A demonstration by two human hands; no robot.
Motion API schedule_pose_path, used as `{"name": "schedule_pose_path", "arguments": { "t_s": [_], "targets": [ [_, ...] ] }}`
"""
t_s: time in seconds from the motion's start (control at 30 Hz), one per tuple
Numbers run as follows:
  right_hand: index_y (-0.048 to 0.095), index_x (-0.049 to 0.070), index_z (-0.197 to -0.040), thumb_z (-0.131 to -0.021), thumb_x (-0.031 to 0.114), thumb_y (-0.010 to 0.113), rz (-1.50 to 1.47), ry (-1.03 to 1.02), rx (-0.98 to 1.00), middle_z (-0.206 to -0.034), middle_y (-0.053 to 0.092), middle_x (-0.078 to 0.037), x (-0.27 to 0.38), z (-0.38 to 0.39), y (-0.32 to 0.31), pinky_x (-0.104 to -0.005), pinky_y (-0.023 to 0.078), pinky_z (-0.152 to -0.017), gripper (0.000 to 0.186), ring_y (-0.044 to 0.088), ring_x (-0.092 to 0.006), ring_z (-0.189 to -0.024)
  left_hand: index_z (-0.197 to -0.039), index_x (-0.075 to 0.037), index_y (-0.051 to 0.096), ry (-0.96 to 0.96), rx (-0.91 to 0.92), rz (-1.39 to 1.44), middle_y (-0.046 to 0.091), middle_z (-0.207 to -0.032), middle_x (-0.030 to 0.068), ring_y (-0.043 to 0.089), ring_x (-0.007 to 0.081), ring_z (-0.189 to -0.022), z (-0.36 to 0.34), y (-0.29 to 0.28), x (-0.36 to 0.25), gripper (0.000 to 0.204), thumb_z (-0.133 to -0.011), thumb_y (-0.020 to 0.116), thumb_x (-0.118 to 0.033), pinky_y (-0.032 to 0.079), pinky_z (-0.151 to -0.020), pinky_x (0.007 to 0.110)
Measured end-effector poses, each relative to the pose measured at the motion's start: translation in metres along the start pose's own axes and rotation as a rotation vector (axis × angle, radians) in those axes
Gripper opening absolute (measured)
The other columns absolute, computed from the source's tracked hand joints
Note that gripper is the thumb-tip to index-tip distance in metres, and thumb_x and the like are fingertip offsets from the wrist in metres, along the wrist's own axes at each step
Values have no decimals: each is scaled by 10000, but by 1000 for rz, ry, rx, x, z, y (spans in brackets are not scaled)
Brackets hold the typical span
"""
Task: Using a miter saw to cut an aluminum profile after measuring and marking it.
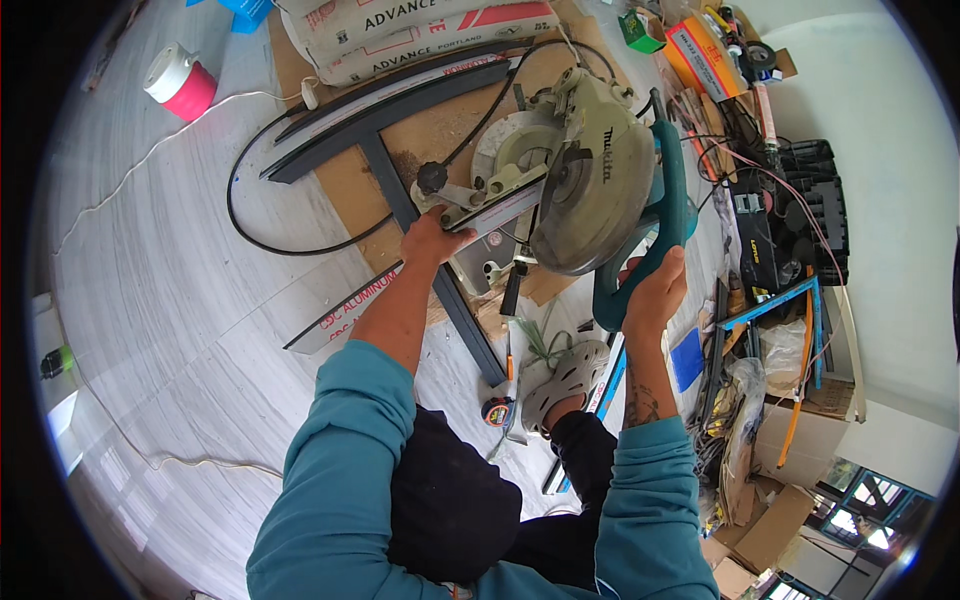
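A miter saw (590,180) with a round blade guard stands on a cardboard sheet in front of me. My right hand (655,290) is wrapped round its green handle (672,190). An aluminum profile (350,308) with printed protective film lies across the saw base, running from the lower left up to the blade guard. My left hand (432,240) presses on the profile beside the black clamp knob (432,178), its fingers closed over the edge. The guard hides the profile's far end and the blade's lower edge.
Dark metal profiles (390,110) lie behind and under the saw. Cement bags (420,40) are stacked at the back. A tape measure (496,411) rests near my foot. A black cable loops at left; a pink-and-white jug (180,82) stands farther off. Tools and boxes line the right wall.
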State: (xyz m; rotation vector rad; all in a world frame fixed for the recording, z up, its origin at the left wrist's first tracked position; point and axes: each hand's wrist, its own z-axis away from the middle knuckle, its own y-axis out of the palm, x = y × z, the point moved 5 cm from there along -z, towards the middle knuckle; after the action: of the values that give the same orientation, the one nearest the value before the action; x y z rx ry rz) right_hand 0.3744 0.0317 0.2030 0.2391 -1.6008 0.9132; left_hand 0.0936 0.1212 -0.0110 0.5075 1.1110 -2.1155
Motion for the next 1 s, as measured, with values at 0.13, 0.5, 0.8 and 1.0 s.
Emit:
{"name": "schedule_pose_path", "arguments": {
  "t_s": [0.13,0.5,0.8,1.0],
  "targets": [
    [557,5,-964,-1017,456,352,-13,12,-2,-675,592,-104,-1,1,1,-299,462,-499,497,571,-168,-531,-1330,-156,565,-53,33,7,663,-1204,133,631,305,-1120,1,0,1,809,-650,800,-526,509,-935,397],
    [557,8,-962,-1017,453,349,1,7,-7,-674,599,-103,-5,2,2,-299,473,-502,494,576,-168,-537,-1339,-177,564,-66,28,7,662,-1213,119,626,298,-1131,3,-3,0,817,-641,814,-519,504,-946,401],
    [551,6,-963,-1022,440,348,-18,-18,-2,-676,593,-99,-12,5,3,-296,473,-506,483,575,-166,-542,-1331,-165,572,-75,20,-4,666,-1198,132,630,306,-1123,3,-2,-1,814,-640,813,-522,505,-944,400],
    [547,4,-971,-1025,431,340,-31,-42,4,-680,592,-99,-19,6,6,-303,475,-517,477,573,-166,-557,-1335,-160,568,-32,-9,16,676,-1171,143,639,308,-1104,1,-2,1,822,-640,813,-525,512,-926,406]
  ]
}}
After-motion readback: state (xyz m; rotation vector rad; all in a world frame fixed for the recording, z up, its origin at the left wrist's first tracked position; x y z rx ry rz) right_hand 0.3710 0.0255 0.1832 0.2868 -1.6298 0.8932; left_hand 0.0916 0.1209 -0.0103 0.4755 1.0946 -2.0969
